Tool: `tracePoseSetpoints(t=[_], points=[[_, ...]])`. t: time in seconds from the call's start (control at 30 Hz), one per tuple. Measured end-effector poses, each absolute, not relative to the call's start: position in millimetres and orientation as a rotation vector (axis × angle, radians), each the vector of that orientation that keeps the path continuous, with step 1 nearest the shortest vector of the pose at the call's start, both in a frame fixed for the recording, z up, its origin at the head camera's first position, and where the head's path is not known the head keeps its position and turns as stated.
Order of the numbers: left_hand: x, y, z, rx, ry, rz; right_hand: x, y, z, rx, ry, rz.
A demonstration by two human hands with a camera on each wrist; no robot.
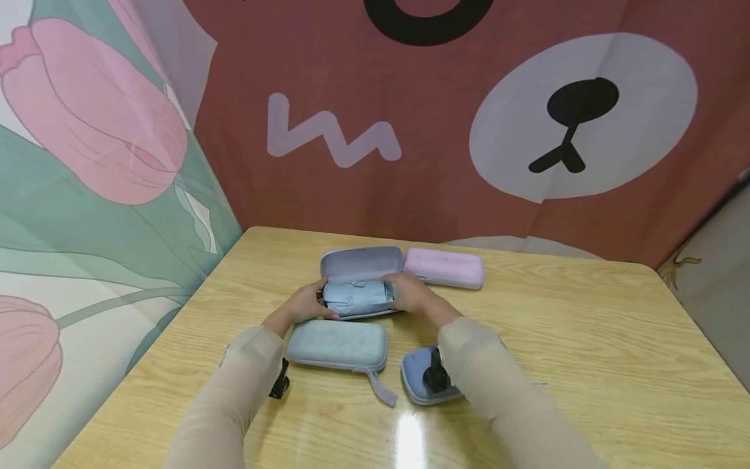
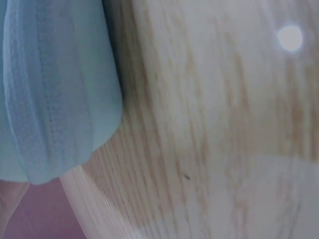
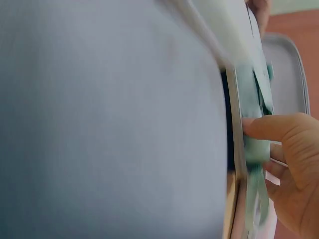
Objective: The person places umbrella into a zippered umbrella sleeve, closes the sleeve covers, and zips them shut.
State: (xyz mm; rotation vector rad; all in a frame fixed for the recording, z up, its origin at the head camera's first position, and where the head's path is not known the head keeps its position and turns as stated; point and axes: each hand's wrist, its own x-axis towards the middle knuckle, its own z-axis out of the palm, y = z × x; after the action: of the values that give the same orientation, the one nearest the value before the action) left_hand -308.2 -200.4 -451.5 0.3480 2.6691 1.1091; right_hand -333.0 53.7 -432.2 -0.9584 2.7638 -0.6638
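An unzipped case with a grey lid (image 1: 362, 264) raised lies toward the back of the table. In its lower half sits a pale blue bundle of folded fabric with a strap, which looks like a compact umbrella (image 1: 354, 298). My left hand (image 1: 307, 302) grips the bundle's left end, thumb in front. At the right end my right hand (image 1: 413, 294) holds it; in the right wrist view the thumb (image 3: 269, 128) presses the fabric (image 3: 256, 147), the other fingers lying behind. A shut pale blue-green case (image 1: 338, 344) with a wrist strap lies just in front.
A shut pink case (image 1: 445, 267) touches the opened one's right side. Under my right forearm lies a smaller blue case (image 1: 418, 378), partly hidden. The wooden table (image 1: 586, 339) meets a printed cloth backdrop (image 1: 433, 176). A large blurred grey-blue surface (image 3: 109, 119) fills much of the right wrist view.
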Motion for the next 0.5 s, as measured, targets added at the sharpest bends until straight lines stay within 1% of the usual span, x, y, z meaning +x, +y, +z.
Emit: tracePoseSetpoints(t=[0.2, 0.5], points=[[-308, -200, -451, 0.339, 2.662, 1.121, -336, 78, -429, -0.829, 2.69, -0.808], [-307, -198, -451, 0.329, 2.677, 1.101, -333, 91, -427, -0.8, 2.763, -0.695]])
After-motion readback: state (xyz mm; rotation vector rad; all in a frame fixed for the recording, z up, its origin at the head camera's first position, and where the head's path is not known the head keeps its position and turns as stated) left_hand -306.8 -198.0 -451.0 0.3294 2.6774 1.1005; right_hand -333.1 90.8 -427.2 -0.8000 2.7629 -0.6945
